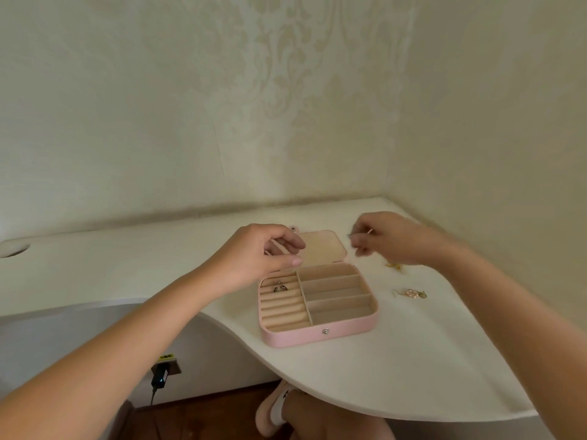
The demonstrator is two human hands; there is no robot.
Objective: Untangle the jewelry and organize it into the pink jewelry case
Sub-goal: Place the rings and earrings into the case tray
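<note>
**Open pink case mid-desk, both hands raised over its far side**

At the far left edge of the white curved-front desk (349,369) a round cable hole (14,249) is cut into the top. Below the desk's front edge, a black plug (159,376) sits in a wall socket.

The left hand (260,255) hovers above the far left corner of the pink jewelry case (317,336), a rounded rectangular box with a beige lining. Its fingers are curled and the thumb points toward the lid. I cannot tell whether it holds anything.

The case lies open near the middle of the desk, close to the curved front edge. Its lid (320,247) is folded back toward the wall. Two small metal rings (280,287) sit in the ring rolls of the left compartment. The divided slots on the right side show only lining.

Right of the lid, the right hand (397,241) is raised off the desk. Its fingertips pinch a thin pale sliver of jewelry (370,231), too blurred to tell its kind.

Just beneath that hand, toward the desk's right edge, lies a small gold chain tangle (394,266). Nearer the front, apart from it and beside the case, lies a gold-and-pearl cluster (411,293).

Under the desk a foot in a pink slipper (270,411) shows.
</note>
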